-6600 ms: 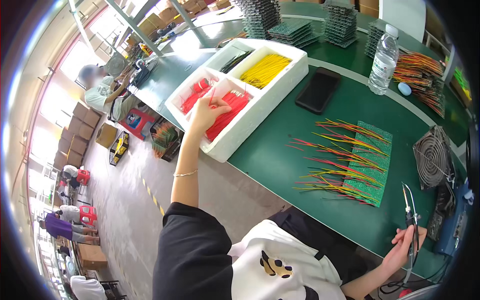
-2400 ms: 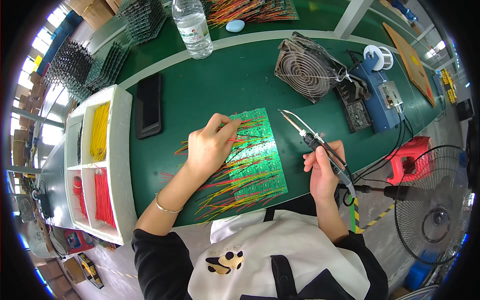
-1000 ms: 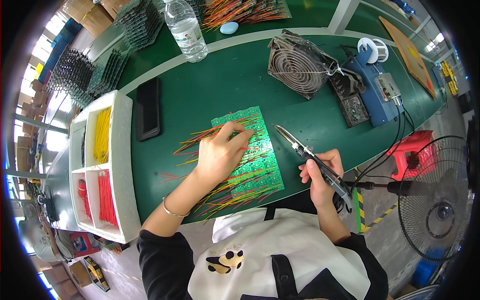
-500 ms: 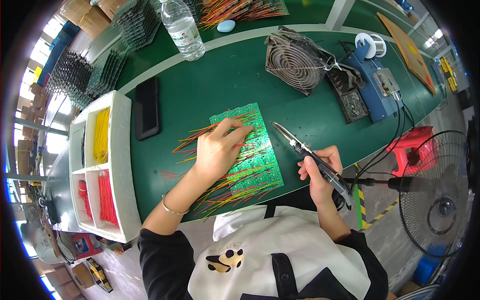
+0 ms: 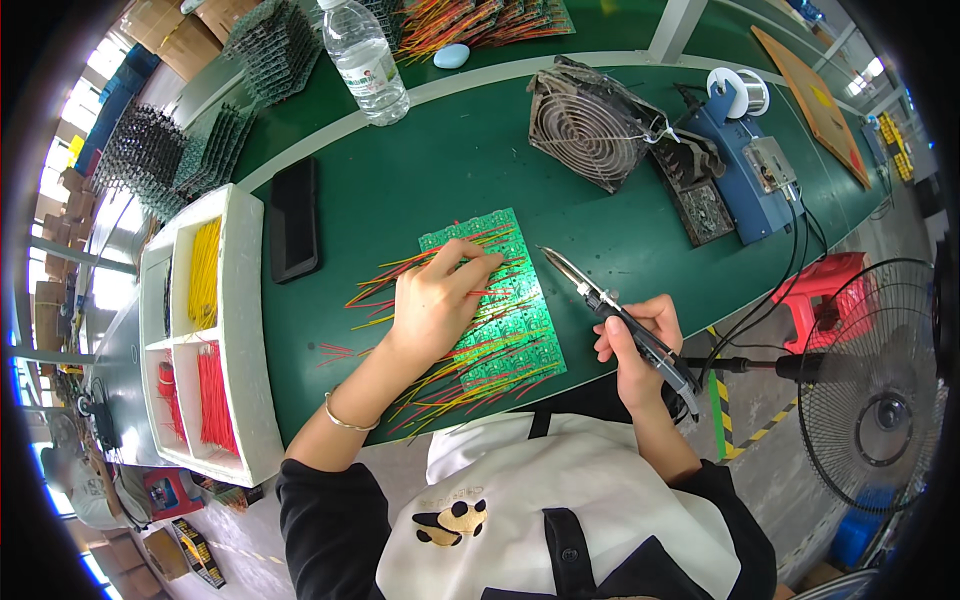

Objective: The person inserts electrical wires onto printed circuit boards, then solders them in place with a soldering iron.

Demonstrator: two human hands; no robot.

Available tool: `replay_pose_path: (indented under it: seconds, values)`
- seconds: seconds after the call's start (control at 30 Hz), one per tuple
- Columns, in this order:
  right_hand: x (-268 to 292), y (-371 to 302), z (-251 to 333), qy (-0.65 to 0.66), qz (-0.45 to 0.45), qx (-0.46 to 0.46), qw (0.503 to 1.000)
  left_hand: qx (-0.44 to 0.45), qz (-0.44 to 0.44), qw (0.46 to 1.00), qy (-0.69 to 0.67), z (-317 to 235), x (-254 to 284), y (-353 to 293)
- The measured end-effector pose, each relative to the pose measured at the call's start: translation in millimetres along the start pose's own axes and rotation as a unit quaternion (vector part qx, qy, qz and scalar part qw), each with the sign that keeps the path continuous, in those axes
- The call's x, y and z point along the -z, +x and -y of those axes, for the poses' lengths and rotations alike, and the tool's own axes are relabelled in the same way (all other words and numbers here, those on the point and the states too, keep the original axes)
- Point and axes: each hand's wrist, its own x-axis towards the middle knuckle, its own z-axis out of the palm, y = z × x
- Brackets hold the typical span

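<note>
Grips a slim, black-handled soldering iron [image 5: 603, 303] in the right hand [image 5: 640, 345], with its metal tip pointing away from the near edge of the dark green tabletop [image 5: 400, 190], just beside the right edge of a bright green, rectangular circuit board [image 5: 535, 318]. Bends the left hand [image 5: 437, 300] over that board, with thumb and fingertips drawn close together; cannot tell whether clasping anything. Shows the board close to the tabletop's near edge, overlaid with thin red and yellow wires [image 5: 440, 385] poking out past its left edge. Includes, toward the tabletop's left, a flat black phone [image 5: 294, 220] beside a white foam box [image 5: 250, 330] divided into compartments of coloured wire; toward the far edge, a square, dusty fan [image 5: 585, 130] with a round metal grille.
</note>
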Motion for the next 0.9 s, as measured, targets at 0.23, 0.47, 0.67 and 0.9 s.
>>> replay_pose_path:
  seconds: [0.23, 0.47, 0.67, 0.9]
  values:
    - [-1.5, 0.2, 1.5, 0.006, 0.003, 0.001, 1.0, -0.009, -0.01, 1.0, 0.006, -0.4, 0.2, 0.6]
    - [-5.1, 3.7, 7.8, -0.043, 0.006, -0.027, 0.999, -0.009, -0.001, 1.0, 0.017, -1.0, 0.2, 0.7]
    - [-5.7, 3.6, 6.7, -0.015, 0.012, -0.03, 0.999, -0.009, 0.008, 1.0, 0.024, -1.4, 1.2, 0.5]
    - [-5.3, 4.5, 5.4, -0.035, 0.016, -0.025, 0.999, -0.014, 0.004, 1.0, 0.024, -1.1, 1.1, 0.7]
